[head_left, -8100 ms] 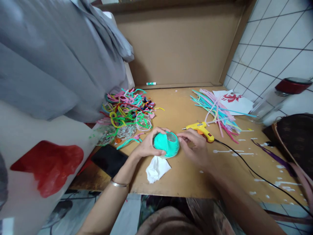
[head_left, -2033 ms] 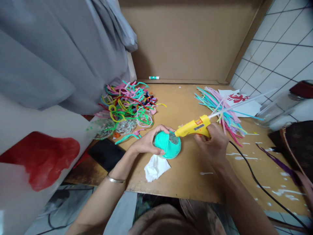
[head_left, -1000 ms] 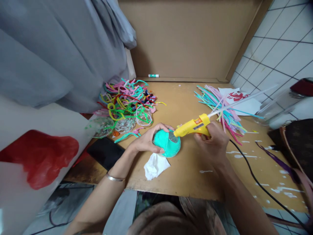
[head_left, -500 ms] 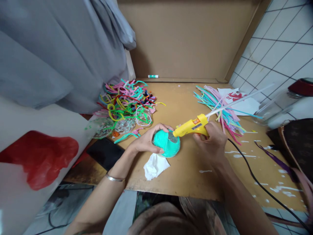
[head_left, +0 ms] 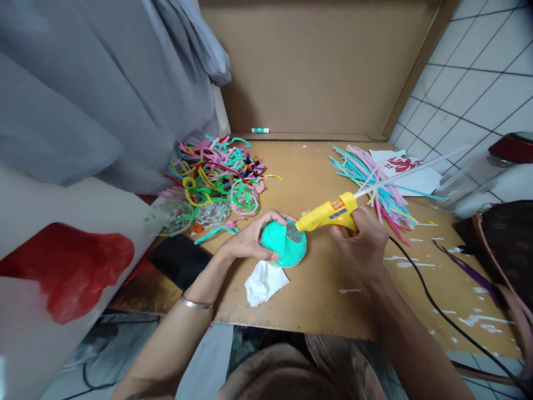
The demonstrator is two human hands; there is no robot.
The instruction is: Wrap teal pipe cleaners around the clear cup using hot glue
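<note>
My left hand (head_left: 252,238) is wrapped round a turquoise ball (head_left: 287,253) from its left side. The ball looks covered in pipe cleaners, with a bare greyish clear patch at its upper right. My right hand (head_left: 364,239) grips a yellow glue gun (head_left: 328,214) by its handle. Its nozzle points left and meets or nearly meets the edge of the bare patch; whether it touches, I cannot tell. A long clear glue stick (head_left: 389,180) juts out of the gun's back. Below the ball lies a crumpled white tissue (head_left: 265,283).
Tangled pipe cleaners (head_left: 212,166) and clear balls (head_left: 213,211) lie at left, near a black phone-like slab (head_left: 179,261). Straight pipe cleaners (head_left: 370,172) are bundled at right. A clear bottle (head_left: 470,178), a brown bag (head_left: 499,244) and the gun's black cord (head_left: 433,303) occupy the right side.
The glue gun and my right hand have shifted very slightly to the right. My left hand and the ball stay in place.
</note>
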